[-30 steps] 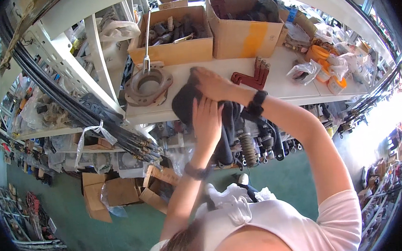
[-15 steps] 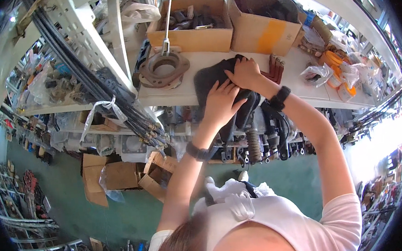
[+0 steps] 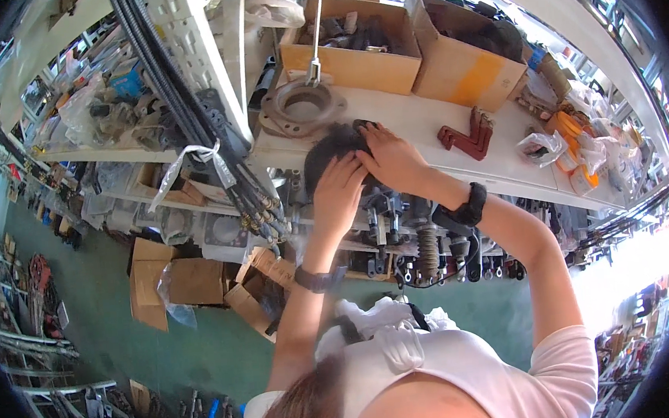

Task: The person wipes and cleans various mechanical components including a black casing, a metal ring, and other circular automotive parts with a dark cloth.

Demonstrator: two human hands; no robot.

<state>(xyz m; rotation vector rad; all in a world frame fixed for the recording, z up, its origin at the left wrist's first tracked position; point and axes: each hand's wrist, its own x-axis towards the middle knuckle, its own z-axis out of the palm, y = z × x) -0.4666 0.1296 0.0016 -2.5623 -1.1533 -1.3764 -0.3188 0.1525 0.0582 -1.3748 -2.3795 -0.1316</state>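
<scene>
A dark, soft-looking black piece (image 3: 328,148), perhaps cloth or rubber, is bunched at the shelf's front edge. Over its near side lies my left hand (image 3: 339,186), fingers together and pressed onto it. My right hand (image 3: 390,157) grips its upper right part, fingertips bent over a black end. Both hands meet at the fingertips, and the underside of the piece is hidden. Just behind it sits a rusty metal flange ring (image 3: 303,108) with a bolted rod. To the right, dark red angled metal pieces (image 3: 470,135) lie on the white shelf (image 3: 414,120).
Two cardboard boxes of dark parts, a left one (image 3: 354,62) and a right one (image 3: 457,70), stand at the back. Black hoses (image 3: 176,96) hang along the left post. Orange rolls and plastic bags (image 3: 569,139) lie far right. Open cartons (image 3: 199,282) stand on the floor.
Both hands have moved left along the shelf with the black piece, which now looks more bunched. The red metal pieces are more exposed. The whole view has shifted somewhat.
</scene>
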